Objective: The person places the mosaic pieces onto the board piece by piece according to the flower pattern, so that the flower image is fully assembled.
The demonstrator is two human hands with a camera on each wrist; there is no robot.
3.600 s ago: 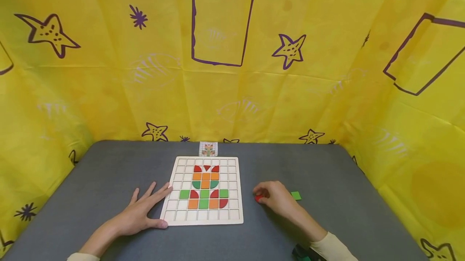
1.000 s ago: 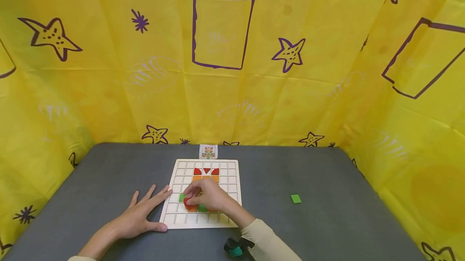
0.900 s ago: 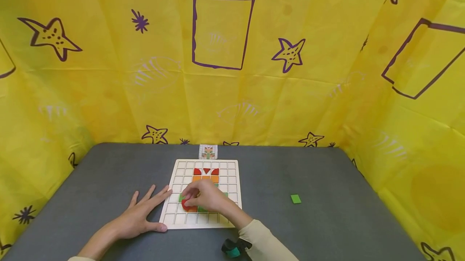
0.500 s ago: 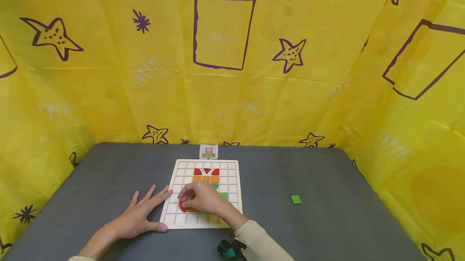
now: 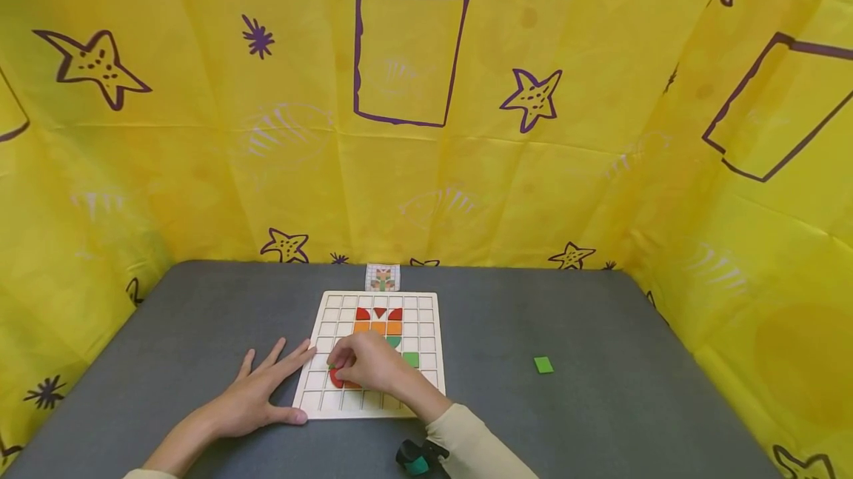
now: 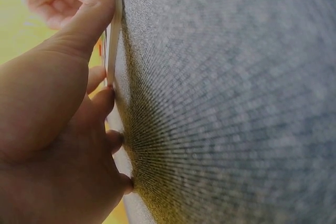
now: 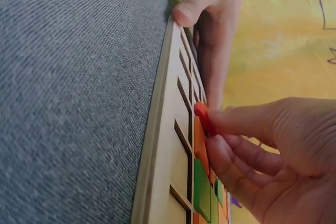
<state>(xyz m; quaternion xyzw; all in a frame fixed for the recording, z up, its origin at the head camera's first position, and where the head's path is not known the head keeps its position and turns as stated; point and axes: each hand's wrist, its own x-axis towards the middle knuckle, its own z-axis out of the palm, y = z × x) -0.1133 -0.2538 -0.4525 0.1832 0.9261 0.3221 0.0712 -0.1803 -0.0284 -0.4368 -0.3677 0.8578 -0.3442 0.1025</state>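
Observation:
My right hand (image 5: pixel 373 364) pinches a red tile (image 5: pixel 336 377) with a rounded edge between thumb and fingers, low over the left part of the pale gridded board (image 5: pixel 340 406). The right wrist view shows this red tile (image 7: pixel 203 117) tilted against the board beside an orange tile (image 7: pixel 200 139). My left hand (image 5: pixel 249 399) lies spread at the board's left side, its thumb at the lower left corner and a fingertip on the edge. Red, orange and green tiles sit in the grid; the right hand hides several.
A small picture card (image 5: pixel 383 277) with a coloured grid design lies behind the board. To the right, a single green square tile (image 5: pixel 543 365) lies on the grey table (image 5: pixel 600 420). Yellow patterned cloth (image 5: pixel 413 168) rises behind and at both sides.
The right hand has carried the red tile from the table at right to the board, then slightly left, where it now barely moves. The left hand has stayed in place.

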